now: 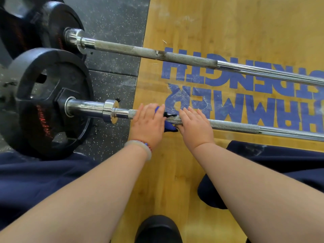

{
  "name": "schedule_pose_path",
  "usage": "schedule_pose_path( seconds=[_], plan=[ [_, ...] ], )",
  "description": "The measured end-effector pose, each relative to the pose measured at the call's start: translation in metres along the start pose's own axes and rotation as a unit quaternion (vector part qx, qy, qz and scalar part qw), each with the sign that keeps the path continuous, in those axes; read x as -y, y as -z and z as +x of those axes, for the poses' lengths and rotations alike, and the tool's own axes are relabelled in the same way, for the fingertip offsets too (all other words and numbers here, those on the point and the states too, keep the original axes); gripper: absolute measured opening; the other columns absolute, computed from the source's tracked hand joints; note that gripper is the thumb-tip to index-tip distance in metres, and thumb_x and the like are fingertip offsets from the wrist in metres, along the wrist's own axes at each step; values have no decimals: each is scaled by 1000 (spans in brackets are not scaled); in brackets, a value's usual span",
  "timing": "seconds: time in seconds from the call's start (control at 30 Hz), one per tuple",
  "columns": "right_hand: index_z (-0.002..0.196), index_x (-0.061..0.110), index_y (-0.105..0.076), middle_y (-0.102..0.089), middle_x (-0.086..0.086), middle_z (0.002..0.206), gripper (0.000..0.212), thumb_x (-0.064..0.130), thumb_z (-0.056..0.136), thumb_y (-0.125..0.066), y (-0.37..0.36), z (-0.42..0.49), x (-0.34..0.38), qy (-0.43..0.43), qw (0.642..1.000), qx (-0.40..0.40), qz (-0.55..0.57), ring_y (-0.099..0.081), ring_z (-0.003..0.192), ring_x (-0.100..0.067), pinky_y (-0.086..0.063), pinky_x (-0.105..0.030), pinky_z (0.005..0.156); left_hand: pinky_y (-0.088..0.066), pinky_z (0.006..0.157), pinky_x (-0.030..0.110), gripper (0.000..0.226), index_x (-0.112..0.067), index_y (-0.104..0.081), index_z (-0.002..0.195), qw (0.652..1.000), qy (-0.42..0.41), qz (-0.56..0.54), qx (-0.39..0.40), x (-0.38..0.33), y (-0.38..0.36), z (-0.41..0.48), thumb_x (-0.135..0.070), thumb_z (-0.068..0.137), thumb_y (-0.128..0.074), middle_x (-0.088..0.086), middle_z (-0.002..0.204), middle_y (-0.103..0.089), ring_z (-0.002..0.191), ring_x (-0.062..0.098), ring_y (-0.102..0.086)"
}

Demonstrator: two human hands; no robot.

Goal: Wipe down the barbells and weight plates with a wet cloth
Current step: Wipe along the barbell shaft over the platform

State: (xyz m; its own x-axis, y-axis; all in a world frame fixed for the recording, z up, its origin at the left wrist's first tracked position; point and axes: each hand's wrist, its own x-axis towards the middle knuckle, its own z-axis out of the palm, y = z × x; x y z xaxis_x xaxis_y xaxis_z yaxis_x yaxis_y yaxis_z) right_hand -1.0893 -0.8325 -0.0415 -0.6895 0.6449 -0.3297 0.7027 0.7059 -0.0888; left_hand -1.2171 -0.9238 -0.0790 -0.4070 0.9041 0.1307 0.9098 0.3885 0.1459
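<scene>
Two bare forearms reach up from the bottom edge, over dark navy trouser legs (35,181) and the toe of a black shoe (157,228) at 6 o'clock. A pale bangle with a red and blue bead string (140,146) sits on the left wrist.

Just below centre, both hands lie side by side on the near barbell (233,126), a steel bar with a knurled grey grip that runs from 9 o'clock towards 3 o'clock. The left hand (149,123) lies with straight fingers over the bar and presses down a blue cloth (171,128), which shows at its fingertips and bunches out at its right side. The right hand (194,127) rests flat on the bar just beside it, fingers straight, its thumb touching the cloth's edge. The hands are close but not touching.

At 9 o'clock a black round weight plate with grip holes (52,102) sits on the near bar's chrome sleeve. A second steel barbell (157,54) lies beyond it at 12 o'clock, carrying another black plate (43,27) at 10 o'clock.

Both bars cross from black speckled rubber flooring (114,18) on the left to a yellow wooden platform (245,23) printed with large blue letters (192,71).
</scene>
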Motion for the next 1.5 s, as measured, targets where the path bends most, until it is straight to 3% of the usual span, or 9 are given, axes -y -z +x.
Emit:
schedule_pose_path(
  seconds=[0.2,0.33,0.47,0.7,0.8,1.0,1.07,1.27,1.5],
  plan=[
    [150,17,-23,-23,2,157,53,36,102,-37,1,0,3,-8,1000,2,3,-13,146,-14,2,-29,117,-32,101,44,33,-8,-65,107,979,202,25,-15,20,3,7,-20,87,-41,13,98,-61,91,35,-57],
    [149,16,-24,-24,2,156,49,22,102,-36,2,3,-1,5,1000,1,-5,-12,146,-13,3,-30,117,-26,107,42,43,-10,-67,103,997,68,3,34,-34,-3,8,-25,84,-32,10,103,-64,102,30,-59],
    [147,16,-29,-26,1,155,48,25,101,-40,3,2,-2,8,1000,0,0,-13,146,-14,2,-32,117,-25,106,38,39,-11,-68,105,1000,18,10,2,-16,-5,6,-26,87,-36,8,103,-65,99,26,-58],
    [149,16,-25,-23,0,157,55,42,101,-36,-1,0,-4,5,1000,4,-7,-10,147,-16,4,-35,117,-20,108,42,39,-7,-63,113,983,177,3,-42,23,-2,-1,-24,92,-35,14,111,-59,103,35,-53],
    [152,14,-13,-15,-1,159,62,43,101,-33,-3,-3,-3,-3,1000,-9,-22,-4,147,-16,10,-36,116,-31,104,46,37,-6,-65,103,975,221,-8,-33,-1,0,6,-23,90,-34,14,107,-59,98,35,-55],
    [151,9,-16,-18,-5,158,58,31,101,-36,-4,-10,-10,11,999,-29,-25,-6,147,-17,20,-34,110,-27,106,40,37,-10,-66,107,1000,4,28,-9,-27,-10,-2,-28,90,-38,11,109,-62,104,29,-54],
    [149,9,-25,-25,-5,156,53,32,102,-36,-2,-9,-11,23,999,-25,-25,-11,147,-18,20,-34,110,-27,104,40,38,-12,-65,107,1000,10,27,-10,-7,-5,0,-28,89,-36,9,107,-62,101,29,-52],
    [146,11,-31,-28,-4,155,50,35,103,-35,-1,-10,-10,20,999,-24,-28,-12,146,-18,19,-33,110,-36,98,47,24,-9,-64,91,975,218,39,-6,16,12,5,-17,90,-41,11,95,-60,86,33,-54],
    [150,13,-19,-17,-1,159,51,22,102,-34,0,-8,-15,24,999,-21,-40,-3,147,-15,20,-36,110,-25,105,38,39,-13,-69,98,997,37,19,60,-51,0,6,-27,84,-35,7,100,-66,94,25,-63]
  ],
)
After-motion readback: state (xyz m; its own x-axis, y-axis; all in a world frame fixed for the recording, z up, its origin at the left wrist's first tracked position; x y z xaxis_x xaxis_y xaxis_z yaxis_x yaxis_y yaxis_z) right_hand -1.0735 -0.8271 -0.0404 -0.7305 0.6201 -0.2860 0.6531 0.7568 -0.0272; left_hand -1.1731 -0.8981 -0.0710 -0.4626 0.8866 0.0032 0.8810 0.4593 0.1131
